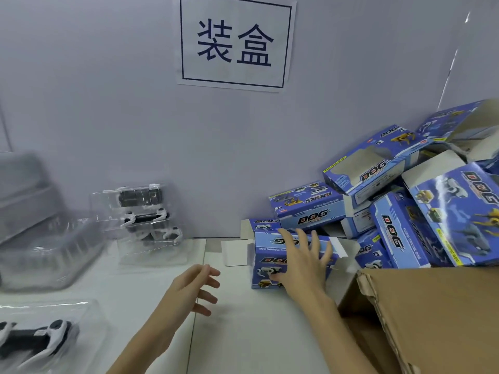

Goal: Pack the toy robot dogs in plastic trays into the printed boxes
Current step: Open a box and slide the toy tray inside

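We reach for the nearest printed box [272,261], lying at the foot of the box pile [405,211] along the desk's [256,319] back edge. Our right hand [302,263] spreads wide over it; our left hand [194,287] hovers empty, fingers loose. We should grip across its width, keeping its open end flap [234,253] clear for the trayed dogs [147,220] toward the back left.

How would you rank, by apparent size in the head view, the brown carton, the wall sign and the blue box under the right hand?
1. Brown carton, though nearness inflates it.
2. Wall sign.
3. Blue box under the right hand.
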Available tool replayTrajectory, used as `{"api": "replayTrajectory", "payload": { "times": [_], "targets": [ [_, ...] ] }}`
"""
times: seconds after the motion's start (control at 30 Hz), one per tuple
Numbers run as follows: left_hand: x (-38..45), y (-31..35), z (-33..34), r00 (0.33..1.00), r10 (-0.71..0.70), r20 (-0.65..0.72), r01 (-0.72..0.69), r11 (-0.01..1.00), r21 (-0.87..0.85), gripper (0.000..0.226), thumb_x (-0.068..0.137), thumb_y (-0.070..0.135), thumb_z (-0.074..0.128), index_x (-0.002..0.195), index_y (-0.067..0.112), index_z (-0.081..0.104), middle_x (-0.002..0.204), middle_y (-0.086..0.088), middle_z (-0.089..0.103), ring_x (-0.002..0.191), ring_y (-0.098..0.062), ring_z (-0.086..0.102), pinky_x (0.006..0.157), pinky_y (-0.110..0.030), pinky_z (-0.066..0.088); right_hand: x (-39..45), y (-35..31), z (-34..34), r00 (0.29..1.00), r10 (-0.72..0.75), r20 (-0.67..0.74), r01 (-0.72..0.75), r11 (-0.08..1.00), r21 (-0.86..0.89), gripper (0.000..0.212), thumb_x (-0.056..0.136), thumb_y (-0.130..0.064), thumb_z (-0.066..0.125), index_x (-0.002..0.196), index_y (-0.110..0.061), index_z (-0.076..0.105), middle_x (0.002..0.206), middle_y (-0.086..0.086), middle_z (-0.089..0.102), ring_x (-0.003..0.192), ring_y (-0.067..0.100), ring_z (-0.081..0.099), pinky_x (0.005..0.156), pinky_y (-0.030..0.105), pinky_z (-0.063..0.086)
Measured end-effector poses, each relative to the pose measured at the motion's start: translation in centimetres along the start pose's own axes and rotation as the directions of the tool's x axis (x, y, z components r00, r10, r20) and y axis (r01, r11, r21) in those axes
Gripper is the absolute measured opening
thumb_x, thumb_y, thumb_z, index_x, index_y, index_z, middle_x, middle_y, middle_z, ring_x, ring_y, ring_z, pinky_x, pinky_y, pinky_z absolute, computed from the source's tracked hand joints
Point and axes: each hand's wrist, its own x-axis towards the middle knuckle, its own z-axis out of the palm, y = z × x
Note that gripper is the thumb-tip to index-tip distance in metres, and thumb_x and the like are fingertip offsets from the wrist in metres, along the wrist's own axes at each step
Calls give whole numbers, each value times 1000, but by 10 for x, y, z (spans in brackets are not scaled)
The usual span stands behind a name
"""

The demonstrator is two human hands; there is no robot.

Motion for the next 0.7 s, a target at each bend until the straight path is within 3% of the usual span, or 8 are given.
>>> {"api": "replayTrajectory", "payload": {
  "times": [0.17, 0.23, 0.33, 0.43, 0.5, 0.57, 0.63, 0.7],
  "targets": [
    [-1, -2, 7, 999, -54, -3, 54, 998, 11, 34, 107, 42, 51, 119, 15, 68, 117, -16, 69, 92, -31, 74, 75, -44, 64, -32, -7, -5, 984, -20, -175, 65, 964, 257, 104, 69, -57, 89, 155, -40, 32, 167, -1, 26, 158, 35, 10, 125, 60, 12],
    [0, -3, 6, 996, -85, -21, 84, 995, -50, 40, 106, 47, 50, 123, 15, 66, 120, -18, 68, 96, -35, 75, 78, -47, 65, -41, -8, -12, 969, -53, -241, 153, 895, 419, 100, 69, -53, 92, 152, -34, 41, 165, 1, 30, 158, 34, 13, 126, 57, 16],
    [4, -5, 0, 984, -175, 7, 172, 958, -230, 60, 99, 62, 48, 129, 13, 65, 120, -25, 71, 100, -42, 75, 81, -52, 64, -54, -13, -29, 942, -176, -286, 312, 772, 554, 96, 71, -49, 90, 150, -40, 36, 168, -3, 27, 161, 25, 7, 129, 55, 12],
    [6, -4, -5, 944, -284, 167, 328, 861, -390, 84, 87, 80, 44, 132, 14, 71, 123, -26, 72, 110, -48, 72, 80, -54, 63, -67, -17, -45, 899, -310, -309, 438, 622, 649, 93, 73, -30, 94, 145, -47, 37, 168, -13, 24, 161, 15, 7, 127, 61, 19],
    [4, -2, -9, 903, -285, 320, 411, 788, -459, 89, 84, 89, 40, 134, 22, 71, 135, -23, 68, 121, -48, 67, 87, -57, 60, -76, -20, -51, 867, -365, -339, 492, 523, 696, 99, 73, -16, 93, 147, -46, 35, 170, -16, 20, 160, 13, 9, 122, 65, 28],
    [1, 1, -13, 867, -256, 428, 461, 738, -493, 93, 81, 93, 46, 138, 24, 68, 143, -22, 62, 129, -47, 61, 96, -58, 56, -83, -24, -52, 833, -417, -362, 540, 475, 695, 97, 75, -15, 90, 149, -45, 35, 172, -13, 15, 160, 13, 10, 119, 68, 29],
    [-2, 4, -16, 845, -231, 482, 479, 728, -491, 89, 80, 86, 63, 140, 20, 67, 145, -21, 61, 132, -44, 60, 101, -54, 53, -85, -28, -51, 813, -466, -350, 566, 485, 667, 98, 76, -17, 89, 151, -48, 34, 174, -12, 7, 161, 14, 6, 120, 66, 28],
    [-4, 10, -14, 864, -201, 462, 434, 762, -481, 78, 84, 69, 76, 141, 17, 66, 143, -18, 64, 127, -40, 64, 98, -49, 56, -81, -32, -50, 846, -452, -281, 497, 481, 722, 96, 81, -9, 87, 149, -56, 38, 173, -17, 3, 161, 11, 4, 124, 54, 27]
  ]
}}
